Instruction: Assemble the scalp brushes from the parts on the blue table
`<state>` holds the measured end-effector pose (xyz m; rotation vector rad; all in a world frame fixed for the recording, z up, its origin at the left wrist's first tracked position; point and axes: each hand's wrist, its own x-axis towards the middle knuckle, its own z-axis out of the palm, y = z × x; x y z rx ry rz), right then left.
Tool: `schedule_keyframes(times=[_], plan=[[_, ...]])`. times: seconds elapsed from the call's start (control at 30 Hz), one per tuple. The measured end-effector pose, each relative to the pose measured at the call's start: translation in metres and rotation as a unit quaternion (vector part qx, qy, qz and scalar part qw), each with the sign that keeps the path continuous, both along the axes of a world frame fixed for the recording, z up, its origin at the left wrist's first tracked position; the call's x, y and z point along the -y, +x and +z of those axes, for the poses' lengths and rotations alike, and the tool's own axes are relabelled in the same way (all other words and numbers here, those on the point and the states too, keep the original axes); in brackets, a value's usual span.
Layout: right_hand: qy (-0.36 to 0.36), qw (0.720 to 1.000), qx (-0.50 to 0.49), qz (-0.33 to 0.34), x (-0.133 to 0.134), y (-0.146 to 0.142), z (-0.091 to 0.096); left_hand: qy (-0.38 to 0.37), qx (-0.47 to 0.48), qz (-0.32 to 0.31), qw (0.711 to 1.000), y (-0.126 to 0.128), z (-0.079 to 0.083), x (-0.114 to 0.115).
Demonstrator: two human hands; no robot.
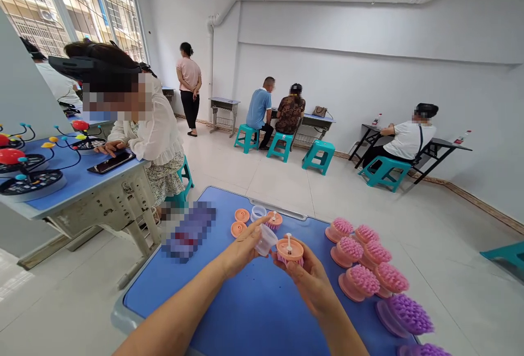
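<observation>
My left hand (pixel 244 249) is closed around a clear plastic cup (pixel 266 240), tilted over the middle of the blue table (pixel 254 307). Close beside it, my right hand (pixel 308 277) grips an orange brush head (pixel 290 249) with pink bristles pointing down and a white stem standing up from its centre. Beyond my left hand sit two orange round caps (pixel 242 215), a clear plastic ring (pixel 258 213) and another orange brush head (pixel 274 219) with a white stem.
Several pink-bristled brushes (pixel 360 280) and purple brushes (pixel 404 315) stand along the table's right side. A blurred purple packet (pixel 190 233) lies at the left. A person (pixel 151 121) sits at a neighbouring desk with colourful models (pixel 28 165). Teal stools (pixel 319 155) stand farther back.
</observation>
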<state>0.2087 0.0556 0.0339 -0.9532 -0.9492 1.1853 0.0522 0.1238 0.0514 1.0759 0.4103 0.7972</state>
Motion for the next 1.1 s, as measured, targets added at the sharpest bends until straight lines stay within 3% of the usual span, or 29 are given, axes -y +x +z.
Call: schedule_keyframes(times=[0.17, 0.4, 0.6, 0.83, 1.1], plan=[[-0.011, 1.0, -0.004, 0.029, 0.002, -0.007, -0.005, -0.094, 0.048, 0.037, 0.994, 0.004, 0.002, 0.001], [-0.03, 0.99, 0.118, 0.07, 0.002, -0.02, -0.002, -0.123, 0.034, 0.05, 0.991, 0.012, -0.001, 0.004], [-0.019, 0.991, 0.106, 0.081, 0.002, -0.021, 0.005, -0.191, 0.021, 0.049, 0.98, 0.017, -0.011, 0.0], [-0.006, 0.992, 0.07, 0.101, 0.001, -0.018, 0.005, -0.23, 0.044, 0.071, 0.97, 0.017, -0.012, -0.002], [0.014, 0.998, 0.065, 0.01, 0.0, -0.006, 0.003, -0.263, 0.074, 0.095, 0.957, 0.013, -0.011, -0.007]])
